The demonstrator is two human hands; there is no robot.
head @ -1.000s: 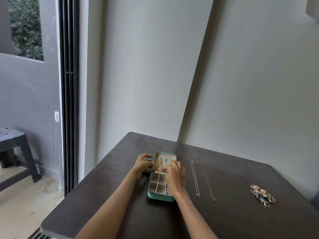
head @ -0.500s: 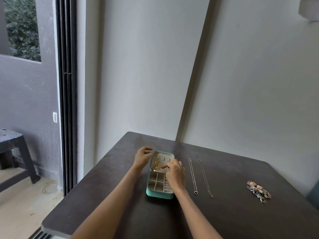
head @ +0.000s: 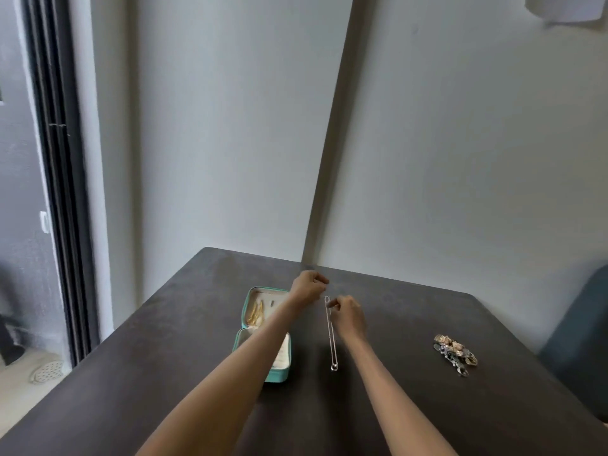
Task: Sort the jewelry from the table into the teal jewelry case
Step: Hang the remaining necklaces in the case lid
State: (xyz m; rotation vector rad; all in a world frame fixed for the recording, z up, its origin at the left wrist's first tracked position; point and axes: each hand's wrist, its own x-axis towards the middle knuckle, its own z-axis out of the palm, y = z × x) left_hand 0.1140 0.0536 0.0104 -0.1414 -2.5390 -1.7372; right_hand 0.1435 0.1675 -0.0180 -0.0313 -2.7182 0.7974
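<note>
Two hands' fingers pinch the necklace's far end.

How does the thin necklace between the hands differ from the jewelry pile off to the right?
The necklace is one thin silvery chain stretched straight; the pile is several mixed gold and dark pieces bunched together. The right hand pinches the necklace's far end; nothing touches the pile. The necklace lies close beside the teal case; the pile sits well apart. Both are still outside it, on the table.
</note>
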